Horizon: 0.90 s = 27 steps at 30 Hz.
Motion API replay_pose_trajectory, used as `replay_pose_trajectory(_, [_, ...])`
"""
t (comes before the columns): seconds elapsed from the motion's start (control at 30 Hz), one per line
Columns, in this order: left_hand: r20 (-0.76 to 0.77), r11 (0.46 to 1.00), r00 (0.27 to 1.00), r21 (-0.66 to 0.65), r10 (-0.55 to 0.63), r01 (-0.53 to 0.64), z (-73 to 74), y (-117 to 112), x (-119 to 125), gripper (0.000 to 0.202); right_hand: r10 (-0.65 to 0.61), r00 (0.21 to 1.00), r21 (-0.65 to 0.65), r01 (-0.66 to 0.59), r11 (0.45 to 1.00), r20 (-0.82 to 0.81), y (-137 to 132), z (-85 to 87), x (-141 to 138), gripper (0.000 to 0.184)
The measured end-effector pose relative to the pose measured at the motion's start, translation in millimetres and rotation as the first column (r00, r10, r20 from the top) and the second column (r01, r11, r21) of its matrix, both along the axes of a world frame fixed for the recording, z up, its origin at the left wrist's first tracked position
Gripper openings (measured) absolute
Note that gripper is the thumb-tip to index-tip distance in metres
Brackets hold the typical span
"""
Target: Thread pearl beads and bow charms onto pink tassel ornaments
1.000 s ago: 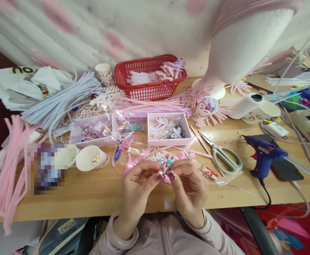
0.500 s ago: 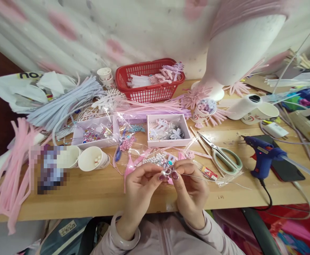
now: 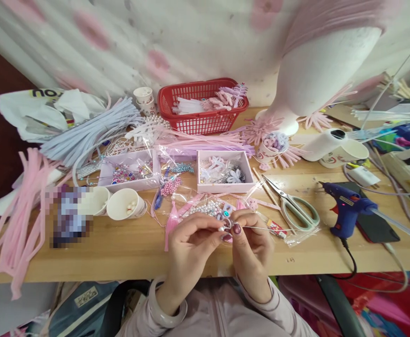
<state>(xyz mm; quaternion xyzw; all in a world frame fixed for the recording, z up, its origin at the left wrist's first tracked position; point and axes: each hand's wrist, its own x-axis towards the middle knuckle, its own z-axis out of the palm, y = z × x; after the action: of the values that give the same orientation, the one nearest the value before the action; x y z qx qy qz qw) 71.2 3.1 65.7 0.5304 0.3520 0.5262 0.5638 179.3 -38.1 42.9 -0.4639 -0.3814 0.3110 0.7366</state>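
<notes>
- The left hand (image 3: 192,241) and right hand (image 3: 250,243) pinch a small pearl piece (image 3: 222,229) between them, near six o'clock above the wooden surface (image 3: 127,250)
- On it, red basket (image 3: 201,125) at twelve, blue glue gun (image 3: 348,208) past three
- Pink-blotched cloth (image 3: 120,54) behind, around eleven

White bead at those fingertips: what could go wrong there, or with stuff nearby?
The white bead, small at the left hand, might slip among the loose pearls. The thin strand by the right hand reaches toward the scissors and could snag. The glue gun shows a red light, so its tip may be hot.
</notes>
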Motion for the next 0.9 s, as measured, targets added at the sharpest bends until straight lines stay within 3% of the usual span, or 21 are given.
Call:
replay_pose_trajectory(0.07, [-0.049, 0.99, 0.999, 0.143, 0.02, -0.013, 1.7, 0.2, -1.0, 0.014, 0.025, 0.999, 0.01, -0.025, 1.0, -0.031, -0.2, -0.9, 0.4, 0.01])
replay_pose_trajectory(0.13, [-0.056, 0.983, 0.998, 0.184, 0.003, 0.008, 1.5, -0.8, -2.2, 0.02, 0.051, 0.996, 0.008, -0.051, 0.999, -0.067, -0.1, -1.8, 0.5, 0.011])
replay_pose_trajectory(0.3, [0.048, 0.999, 0.998, -0.034, -0.028, 0.03, -2.0, -3.5, -2.5, 0.02, 0.078, 0.985, -0.008, -0.08, 0.997, -0.153, 1.2, -2.8, -1.4, 0.011])
replay_pose_trajectory(0.43, [-0.071, 0.981, 0.996, 0.193, 0.047, -0.033, 0.7, -2.8, -3.7, 0.018, 0.083, 0.983, -0.008, -0.086, 0.996, -0.161, 1.5, -2.7, -2.9, 0.01])
replay_pose_trajectory(0.5, [-0.089, 0.972, 0.995, 0.233, 0.052, -0.03, 2.0, -3.1, -4.0, 0.02, 0.089, 0.982, -0.009, -0.092, 0.996, -0.168, 1.1, -2.8, -3.3, 0.01])
replay_pose_trajectory(0.6, [0.009, 0.999, 1.0, 0.037, 0.001, -0.001, 1.3, -3.9, -2.7, 0.022, 0.101, 0.978, -0.012, -0.105, 0.994, -0.181, 0.8, -3.6, -3.5, 0.01])
replay_pose_trajectory(0.7, [0.099, 0.992, 0.994, -0.117, -0.042, 0.054, 0.0, -2.2, -1.3, 0.021, 0.095, 0.979, -0.004, -0.097, 0.995, -0.182, 1.2, -4.9, -3.2, 0.009])
replay_pose_trajectory(0.8, [-0.016, 1.0, 0.999, 0.005, -0.029, 0.029, 0.3, 1.0, -1.9, 0.009, 0.081, 0.981, -0.004, -0.083, 0.997, -0.177, 1.6, -6.2, -2.8, 0.01])
replay_pose_trajectory(0.9, [-0.133, 0.983, 0.991, 0.184, 0.012, 0.013, -0.1, 1.4, -3.2, 0.019, 0.077, 0.982, -0.012, -0.08, 0.997, -0.175, 1.6, -7.3, -2.8, 0.01])
